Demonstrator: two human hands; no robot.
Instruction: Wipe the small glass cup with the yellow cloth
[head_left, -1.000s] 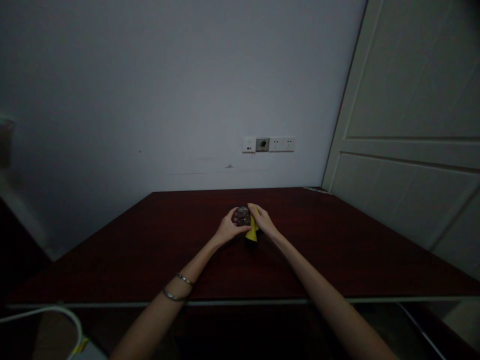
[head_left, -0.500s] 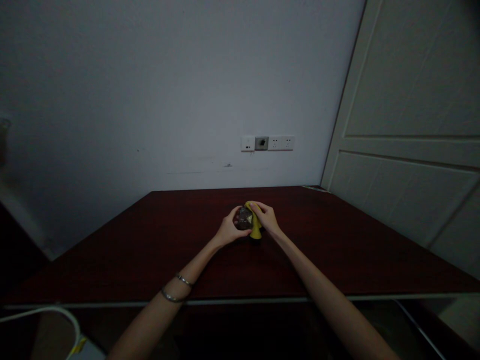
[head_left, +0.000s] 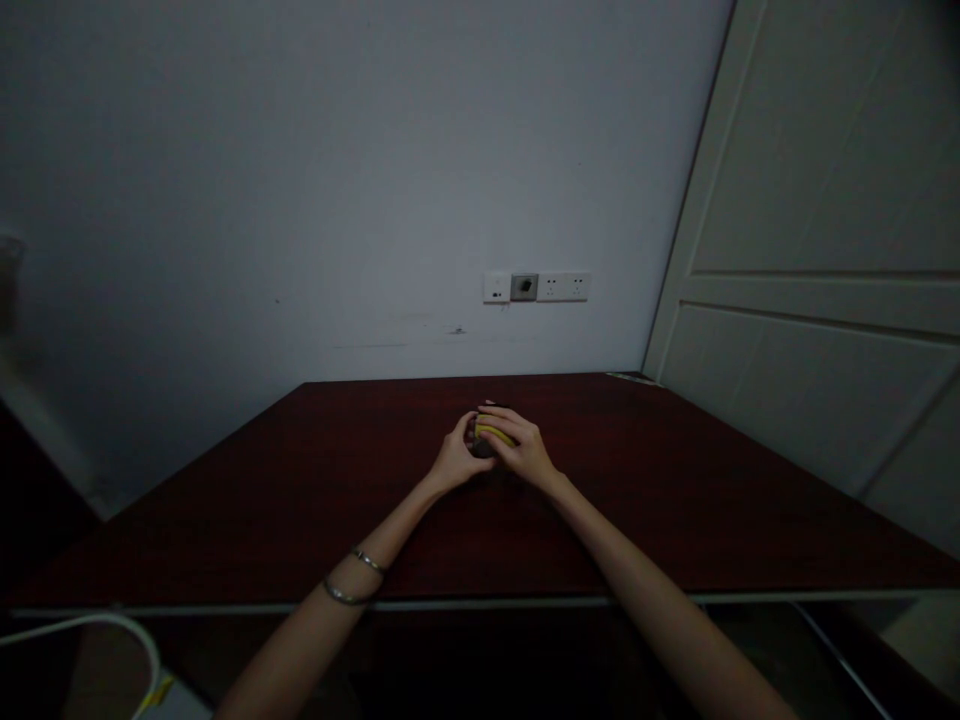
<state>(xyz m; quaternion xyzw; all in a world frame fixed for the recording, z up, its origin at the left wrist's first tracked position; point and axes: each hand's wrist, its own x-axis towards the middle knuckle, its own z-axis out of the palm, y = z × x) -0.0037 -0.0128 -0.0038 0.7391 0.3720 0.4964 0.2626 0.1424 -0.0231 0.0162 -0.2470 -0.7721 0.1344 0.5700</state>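
Note:
Near the middle of the dark red table [head_left: 360, 520], my left hand [head_left: 456, 455] is wrapped round a small dark, faceted object [head_left: 482, 449] from its left side; its exact kind is too dim to make out. A yellow cloth [head_left: 495, 431] is pressed against the object's top and right side. Over the cloth lies my right hand [head_left: 525, 452], its fingers bent and holding it. Both hands meet at the object, and most of it is covered by fingers and cloth.
Behind the table rises a pale wall with a row of sockets [head_left: 536, 287]. A panelled white door [head_left: 817, 290] stands along the right. At the lower left, a white cable [head_left: 112, 618] curves by the table's front edge.
My right hand has moved left with the yellow cloth, which now lies bunched over the dark object instead of hanging at its right side. My left hand has stayed in place.

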